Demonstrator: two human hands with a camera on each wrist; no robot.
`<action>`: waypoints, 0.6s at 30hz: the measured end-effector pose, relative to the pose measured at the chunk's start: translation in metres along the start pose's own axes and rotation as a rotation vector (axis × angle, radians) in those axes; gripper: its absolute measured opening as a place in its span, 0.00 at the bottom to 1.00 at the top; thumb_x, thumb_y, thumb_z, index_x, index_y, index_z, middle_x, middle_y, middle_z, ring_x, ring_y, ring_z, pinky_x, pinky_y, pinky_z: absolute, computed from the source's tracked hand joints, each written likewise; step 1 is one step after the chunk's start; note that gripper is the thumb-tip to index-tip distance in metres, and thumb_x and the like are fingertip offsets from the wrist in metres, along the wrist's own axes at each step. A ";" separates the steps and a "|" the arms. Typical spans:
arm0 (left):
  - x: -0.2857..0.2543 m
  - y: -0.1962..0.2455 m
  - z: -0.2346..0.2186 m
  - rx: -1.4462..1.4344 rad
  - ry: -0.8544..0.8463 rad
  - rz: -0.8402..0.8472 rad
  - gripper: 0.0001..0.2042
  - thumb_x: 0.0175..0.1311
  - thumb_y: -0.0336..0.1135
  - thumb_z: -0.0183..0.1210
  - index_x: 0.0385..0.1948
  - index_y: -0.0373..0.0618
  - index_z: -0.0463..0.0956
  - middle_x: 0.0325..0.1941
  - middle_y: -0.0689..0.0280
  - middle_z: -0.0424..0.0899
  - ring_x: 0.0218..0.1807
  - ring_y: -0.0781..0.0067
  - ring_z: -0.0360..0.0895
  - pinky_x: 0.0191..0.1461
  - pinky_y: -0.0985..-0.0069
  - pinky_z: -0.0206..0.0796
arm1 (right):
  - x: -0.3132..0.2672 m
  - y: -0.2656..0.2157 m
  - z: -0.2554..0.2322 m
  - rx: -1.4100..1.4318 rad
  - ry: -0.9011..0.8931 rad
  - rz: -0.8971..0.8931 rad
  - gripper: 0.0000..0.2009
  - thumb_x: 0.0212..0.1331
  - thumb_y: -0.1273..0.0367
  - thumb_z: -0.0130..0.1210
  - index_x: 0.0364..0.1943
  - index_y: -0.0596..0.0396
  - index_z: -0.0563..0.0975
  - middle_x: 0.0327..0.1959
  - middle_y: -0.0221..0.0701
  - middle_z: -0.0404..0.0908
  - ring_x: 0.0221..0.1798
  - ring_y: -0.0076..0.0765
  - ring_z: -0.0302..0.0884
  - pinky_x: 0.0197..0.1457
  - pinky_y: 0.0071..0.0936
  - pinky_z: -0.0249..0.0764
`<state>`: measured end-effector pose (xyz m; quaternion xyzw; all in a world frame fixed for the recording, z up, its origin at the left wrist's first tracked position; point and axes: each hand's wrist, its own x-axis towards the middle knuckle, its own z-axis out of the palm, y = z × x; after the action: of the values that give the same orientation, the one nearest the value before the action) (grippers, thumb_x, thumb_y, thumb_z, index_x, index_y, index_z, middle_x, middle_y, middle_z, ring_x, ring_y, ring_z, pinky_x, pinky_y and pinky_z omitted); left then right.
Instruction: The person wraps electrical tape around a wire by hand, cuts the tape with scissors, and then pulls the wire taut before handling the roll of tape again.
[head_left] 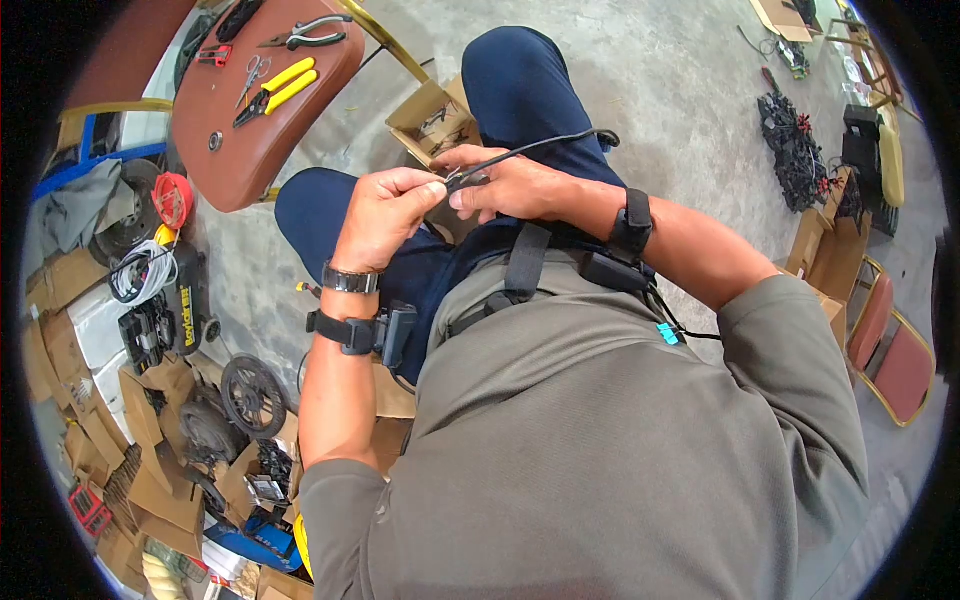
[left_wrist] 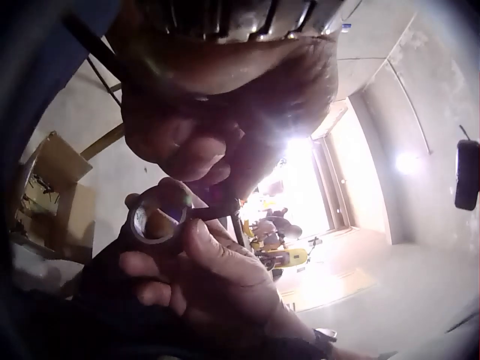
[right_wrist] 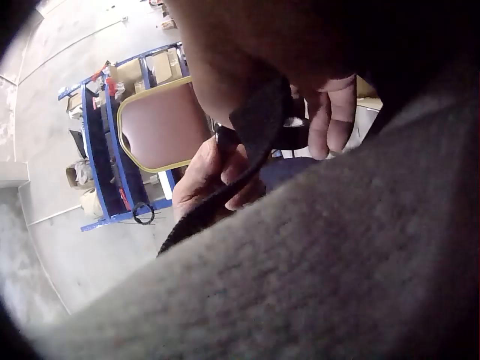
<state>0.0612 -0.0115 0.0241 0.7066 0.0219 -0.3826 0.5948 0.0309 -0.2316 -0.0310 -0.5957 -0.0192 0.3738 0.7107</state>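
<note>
Both hands meet over the lap in the head view. With thumb and index finger my left hand [head_left: 390, 212] pinches the end of a black cable [head_left: 545, 146], which runs across the back of the right hand and curls over the knee. My right hand [head_left: 520, 187] is beside it, fingertips close to the left ones. In the left wrist view the right hand holds a ring-shaped roll of tape [left_wrist: 137, 223] between thumb and fingers, just below the left hand [left_wrist: 187, 146]. The right wrist view shows the fingertips partly hidden by a dark strap.
A brown chair seat [head_left: 300, 95] at upper left bears pliers [head_left: 305, 36], scissors [head_left: 252, 78], yellow-handled wire strippers [head_left: 275, 92] and a small ring [head_left: 215, 141]. An open cardboard box [head_left: 432, 120] stands beyond the knees. Boxes and wheels [head_left: 254, 396] crowd the left floor.
</note>
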 end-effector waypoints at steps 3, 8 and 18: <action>-0.003 -0.008 0.013 0.011 0.028 0.201 0.08 0.63 0.28 0.68 0.41 0.36 0.85 0.27 0.72 0.81 0.29 0.83 0.75 0.34 0.82 0.68 | 0.004 0.008 0.004 0.076 0.073 -0.098 0.29 0.66 0.69 0.59 0.70 0.57 0.67 0.48 0.38 0.83 0.42 0.30 0.84 0.40 0.27 0.84; -0.011 -0.008 0.024 0.388 0.186 0.386 0.07 0.61 0.26 0.68 0.39 0.36 0.86 0.29 0.69 0.82 0.33 0.80 0.77 0.38 0.79 0.68 | 0.006 0.004 0.002 0.041 0.080 0.083 0.22 0.69 0.68 0.55 0.64 0.64 0.70 0.46 0.41 0.85 0.39 0.35 0.86 0.38 0.28 0.85; -0.008 -0.008 0.028 0.562 0.314 0.599 0.05 0.58 0.27 0.68 0.35 0.39 0.85 0.26 0.61 0.80 0.26 0.66 0.79 0.31 0.72 0.69 | -0.014 -0.001 -0.009 -0.123 -0.258 0.130 0.22 0.72 0.56 0.54 0.55 0.63 0.78 0.48 0.39 0.84 0.46 0.37 0.85 0.49 0.29 0.80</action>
<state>0.0369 -0.0301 0.0217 0.8658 -0.1987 -0.0725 0.4535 0.0257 -0.2469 -0.0275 -0.5852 -0.0946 0.4907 0.6386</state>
